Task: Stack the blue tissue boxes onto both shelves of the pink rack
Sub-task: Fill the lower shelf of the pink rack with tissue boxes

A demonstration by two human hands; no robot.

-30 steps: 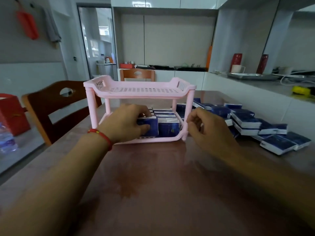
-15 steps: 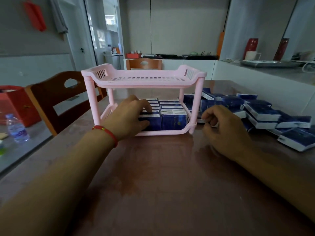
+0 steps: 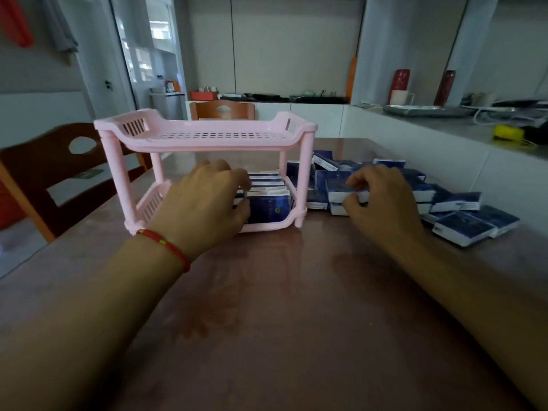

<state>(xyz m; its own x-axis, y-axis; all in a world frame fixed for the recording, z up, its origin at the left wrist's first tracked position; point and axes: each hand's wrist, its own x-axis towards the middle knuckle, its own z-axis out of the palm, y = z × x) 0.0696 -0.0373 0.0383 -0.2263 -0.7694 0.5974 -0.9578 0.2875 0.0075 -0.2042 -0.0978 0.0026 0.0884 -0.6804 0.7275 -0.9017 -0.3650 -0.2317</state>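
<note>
The pink two-shelf rack (image 3: 207, 137) stands on the brown table; its top shelf holds nothing. Several blue tissue boxes (image 3: 268, 207) stand on edge on the lower shelf. My left hand (image 3: 204, 203), with a red bracelet at the wrist, rests at the front of that shelf, its fingers curled against the left boxes. A loose pile of blue tissue boxes (image 3: 462, 226) lies right of the rack. My right hand (image 3: 382, 200) is over the pile's near left part, thumb and fingers closing around one blue-and-white box (image 3: 338, 189) that lies on the pile.
Two wooden chairs stand at the table, one on the left (image 3: 44, 170) and one behind the rack (image 3: 222, 109). A white counter (image 3: 444, 134) with a tray, cables and a yellow object runs along the right. The brown table (image 3: 281, 307) stretches in front of the rack.
My right hand has moved from the rack's front right post to the pile on the right and closed around a box. My left hand stays on the lower-shelf boxes.
</note>
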